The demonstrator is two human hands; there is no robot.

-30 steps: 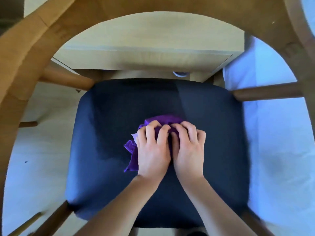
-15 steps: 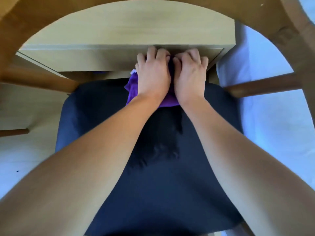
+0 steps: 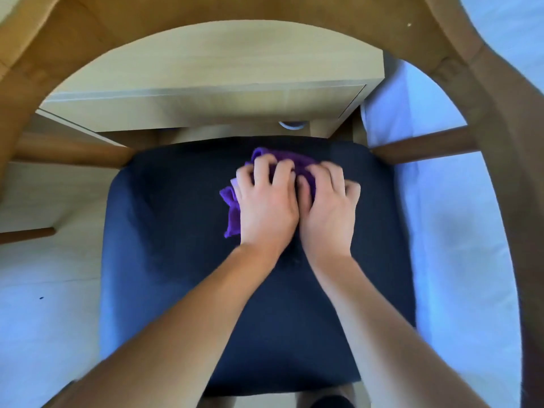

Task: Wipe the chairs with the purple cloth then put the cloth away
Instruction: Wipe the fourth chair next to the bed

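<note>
A wooden chair with a dark navy seat cushion [image 3: 176,260] fills the view from above. Its curved wooden backrest [image 3: 88,39] arches across the top. The bunched purple cloth [image 3: 232,213] lies on the far middle of the seat. My left hand [image 3: 265,204] and my right hand [image 3: 326,210] press down on the cloth side by side, fingers curled over it. Most of the cloth is hidden under my hands; purple folds show at the left and beyond my fingertips.
A light wooden table [image 3: 206,83] stands just past the seat's far edge. Chair rails [image 3: 424,145] run out on both sides. Pale floor [image 3: 50,290] surrounds the chair. A small round white object [image 3: 291,125] sits under the table edge.
Both hands slid the cloth from mid-seat out to the seat's far edge, then drew it back toward me; now it sits a little short of that edge.
</note>
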